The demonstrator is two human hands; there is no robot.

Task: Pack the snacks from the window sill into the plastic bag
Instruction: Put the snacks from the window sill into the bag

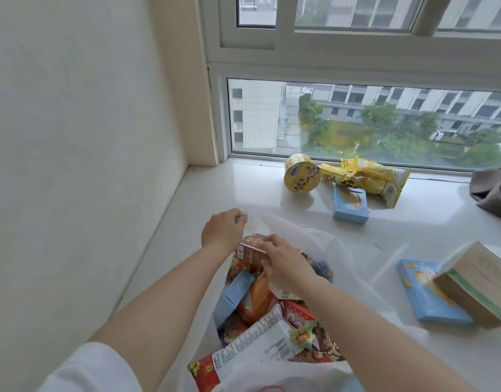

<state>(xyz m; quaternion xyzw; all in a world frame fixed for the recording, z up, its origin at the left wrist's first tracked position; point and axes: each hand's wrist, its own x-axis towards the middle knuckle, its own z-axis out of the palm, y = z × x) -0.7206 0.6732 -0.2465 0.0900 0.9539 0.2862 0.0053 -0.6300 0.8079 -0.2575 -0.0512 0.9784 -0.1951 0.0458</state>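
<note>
Your plastic bag (342,250) at lower centre of the frame already holds many packets. Still left on the window sill (215,193): a yellow noodle cup (300,176), yellow packets (368,176) and a blue box (349,205) at centre right, plus another blue box (424,292) at right, beside a book (475,281). Your left hand (222,230) pinches the bag's rim, holding it open. Your right hand (286,258) reaches forward, its grip closed on a red box (250,251) over the bag's mouth.

Glossy stone window sill (413,222), translucent plastic bag (351,250), cardboard boxes (349,206)
</note>
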